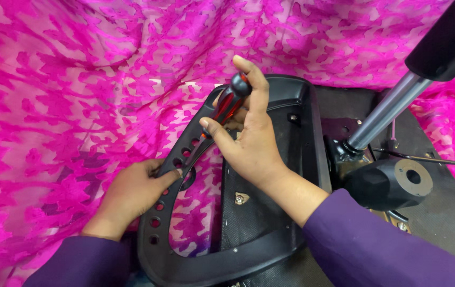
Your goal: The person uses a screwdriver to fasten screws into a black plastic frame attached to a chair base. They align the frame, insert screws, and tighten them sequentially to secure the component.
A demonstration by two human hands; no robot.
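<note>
Red-handled screwdriver (231,101) in right hand (249,143); left hand (134,191) steadies armrest (156,234).

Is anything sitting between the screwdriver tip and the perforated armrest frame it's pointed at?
Nothing visible does. The right hand holds the red-and-black screwdriver, angled down toward the black armrest frame. The left hand grips that frame just below the tip, fingers beside it, not across it. The tip itself is hard to make out.
</note>
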